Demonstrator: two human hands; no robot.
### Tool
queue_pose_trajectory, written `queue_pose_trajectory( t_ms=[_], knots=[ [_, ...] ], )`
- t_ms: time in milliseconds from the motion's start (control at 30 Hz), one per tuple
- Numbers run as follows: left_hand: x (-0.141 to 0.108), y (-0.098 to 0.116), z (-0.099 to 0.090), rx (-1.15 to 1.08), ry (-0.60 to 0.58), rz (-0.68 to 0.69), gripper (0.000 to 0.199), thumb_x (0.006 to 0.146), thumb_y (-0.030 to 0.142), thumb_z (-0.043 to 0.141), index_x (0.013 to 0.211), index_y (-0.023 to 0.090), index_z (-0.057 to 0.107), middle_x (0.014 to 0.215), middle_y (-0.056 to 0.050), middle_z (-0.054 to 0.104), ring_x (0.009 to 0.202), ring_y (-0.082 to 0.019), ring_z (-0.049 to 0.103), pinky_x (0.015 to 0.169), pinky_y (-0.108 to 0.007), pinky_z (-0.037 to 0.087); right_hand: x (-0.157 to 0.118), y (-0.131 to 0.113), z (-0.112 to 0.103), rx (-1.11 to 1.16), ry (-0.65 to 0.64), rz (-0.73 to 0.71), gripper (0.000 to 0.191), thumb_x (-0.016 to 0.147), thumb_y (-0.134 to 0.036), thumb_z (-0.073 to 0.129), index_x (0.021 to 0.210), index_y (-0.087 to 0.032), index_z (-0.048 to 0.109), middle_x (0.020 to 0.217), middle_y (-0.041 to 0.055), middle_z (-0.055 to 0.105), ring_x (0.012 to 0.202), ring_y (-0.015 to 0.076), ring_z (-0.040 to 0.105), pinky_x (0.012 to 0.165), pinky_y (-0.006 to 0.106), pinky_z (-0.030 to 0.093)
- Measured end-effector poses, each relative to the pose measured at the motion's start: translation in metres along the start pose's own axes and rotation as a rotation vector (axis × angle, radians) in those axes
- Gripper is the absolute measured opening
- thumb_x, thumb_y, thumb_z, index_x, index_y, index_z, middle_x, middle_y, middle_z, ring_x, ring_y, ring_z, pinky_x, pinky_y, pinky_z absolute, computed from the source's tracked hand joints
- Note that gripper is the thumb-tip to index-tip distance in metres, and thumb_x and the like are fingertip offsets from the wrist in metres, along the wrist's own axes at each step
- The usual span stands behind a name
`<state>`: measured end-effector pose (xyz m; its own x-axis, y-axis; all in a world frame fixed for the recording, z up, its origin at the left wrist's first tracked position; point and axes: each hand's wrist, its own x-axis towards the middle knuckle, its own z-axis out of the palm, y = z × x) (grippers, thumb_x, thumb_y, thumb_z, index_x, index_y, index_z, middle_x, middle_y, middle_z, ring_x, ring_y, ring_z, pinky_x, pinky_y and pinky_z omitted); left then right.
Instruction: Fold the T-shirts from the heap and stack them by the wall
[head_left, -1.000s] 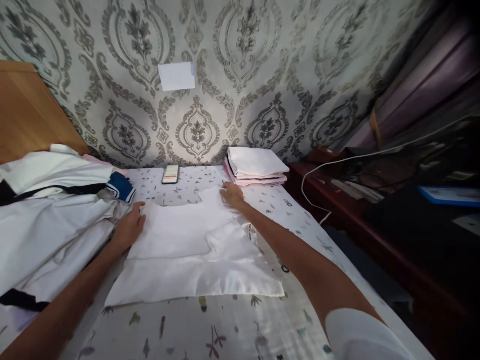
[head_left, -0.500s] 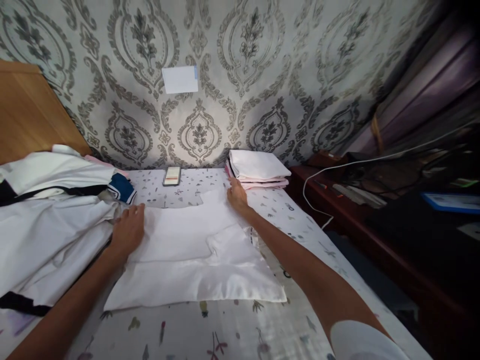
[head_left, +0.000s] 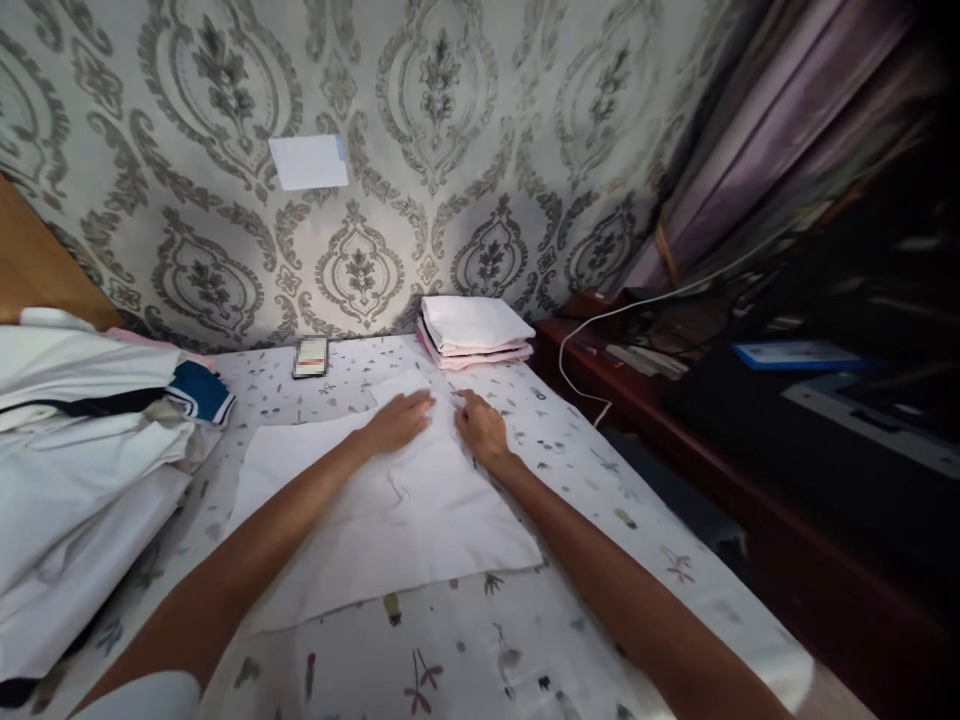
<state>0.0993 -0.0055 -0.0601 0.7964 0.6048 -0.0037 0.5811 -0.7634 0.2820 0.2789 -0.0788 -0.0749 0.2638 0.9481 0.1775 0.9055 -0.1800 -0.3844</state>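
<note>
A white shirt [head_left: 352,545] lies spread on the bed, partly folded over itself, with a wrinkle near its middle. My left hand [head_left: 400,420] rests palm down on the upper part of the shirt, fingers stretched toward the right. Beside it, at the shirt's right edge, is my right hand [head_left: 482,428]. Its thumb and index finger are apart, the other fingers loosely bent and partly hidden. Only a narrow gap separates the two hands.
A folded stack of white and pink clothes [head_left: 476,325] sits by the wall. Unfolded white garments [head_left: 82,480] are heaped on the left. A phone [head_left: 310,357] lies at the bed's back edge. On the right, a dark red desk [head_left: 637,380] carries a white cable [head_left: 581,385].
My left hand has moved right, from the shirt's left edge onto its upper part. My right hand has shifted slightly nearer me. The view has turned to the right.
</note>
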Motion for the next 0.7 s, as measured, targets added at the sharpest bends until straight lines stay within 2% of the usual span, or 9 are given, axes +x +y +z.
queue_pose_trajectory(
  t_ms=[100,200,300,400,467,533,600,700],
  knots=[
    [0.029,-0.021,0.004,0.041,0.023,-0.107,0.057,0.102,0.037,0.029,0.152,0.012,0.036,0.164,-0.017,0.029,0.154,-0.03,0.023,0.123,-0.054,0.02,0.001,0.001,0.002,0.013,0.021,-0.006,0.041,0.092,-0.014,0.048,0.131,-0.022,0.057,0.107,0.0082,0.071,0.1,0.0229,0.065,0.087,0.032,0.045],
    [0.046,-0.041,0.004,0.069,0.052,-0.18,0.058,0.102,0.04,0.029,0.153,0.013,0.035,0.165,-0.018,0.027,0.154,-0.032,0.021,0.122,-0.057,0.019,0.004,0.004,0.004,0.033,0.02,-0.016,0.041,0.09,-0.01,0.045,0.128,-0.019,0.06,0.112,0.01,0.07,0.101,0.0235,0.064,0.089,0.032,0.045],
    [0.045,-0.045,0.006,0.082,0.082,-0.242,0.057,0.102,0.04,0.028,0.153,0.015,0.034,0.165,-0.019,0.027,0.154,-0.032,0.019,0.122,-0.058,0.017,0.003,0.007,0.003,0.069,0.034,-0.012,0.042,0.088,-0.006,0.042,0.123,-0.017,0.064,0.113,0.0113,0.068,0.102,0.0232,0.063,0.09,0.032,0.045],
    [0.021,-0.033,0.009,0.107,0.171,-0.205,0.051,0.102,0.038,0.032,0.147,0.016,0.04,0.164,-0.018,0.03,0.154,-0.031,0.02,0.123,-0.056,0.014,-0.005,0.008,-0.002,0.116,0.106,-0.055,0.039,0.088,-0.007,0.043,0.117,-0.017,0.067,0.111,0.0116,0.066,0.103,0.0236,0.061,0.093,0.033,0.046],
    [-0.006,-0.016,0.01,0.097,0.22,-0.088,0.043,0.102,0.038,0.033,0.133,0.017,0.054,0.156,-0.017,0.044,0.149,-0.029,0.031,0.122,-0.051,0.022,-0.015,0.006,-0.007,0.168,0.125,-0.124,0.033,0.091,-0.012,0.044,0.114,-0.018,0.069,0.111,0.0113,0.066,0.104,0.0234,0.06,0.094,0.034,0.046],
    [-0.035,0.005,0.01,0.044,0.216,-0.011,0.039,0.102,0.04,0.033,0.114,0.017,0.062,0.135,-0.016,0.06,0.134,-0.029,0.048,0.112,-0.047,0.037,-0.029,0.002,-0.012,0.233,0.045,-0.173,0.03,0.095,-0.021,0.047,0.116,-0.018,0.068,0.109,0.0099,0.066,0.1,0.022,0.061,0.092,0.034,0.046],
    [-0.063,0.026,0.007,-0.009,0.179,-0.021,0.035,0.099,0.043,0.04,0.103,0.017,0.062,0.115,-0.014,0.066,0.114,-0.029,0.057,0.097,-0.044,0.046,-0.045,-0.001,-0.016,0.295,-0.091,-0.19,0.034,0.094,-0.032,0.054,0.125,-0.019,0.064,0.108,0.0082,0.066,0.099,0.021,0.061,0.092,0.034,0.047],
    [-0.095,0.052,-0.001,-0.119,0.081,-0.089,0.016,0.089,0.032,0.052,0.093,0.02,0.06,0.101,-0.009,0.065,0.095,-0.025,0.059,0.08,-0.038,0.047,-0.071,-0.003,-0.023,0.354,-0.238,-0.192,0.063,0.081,-0.035,0.072,0.14,-0.023,0.055,0.114,0.0066,0.064,0.103,0.0219,0.061,0.092,0.035,0.048]
  ],
)
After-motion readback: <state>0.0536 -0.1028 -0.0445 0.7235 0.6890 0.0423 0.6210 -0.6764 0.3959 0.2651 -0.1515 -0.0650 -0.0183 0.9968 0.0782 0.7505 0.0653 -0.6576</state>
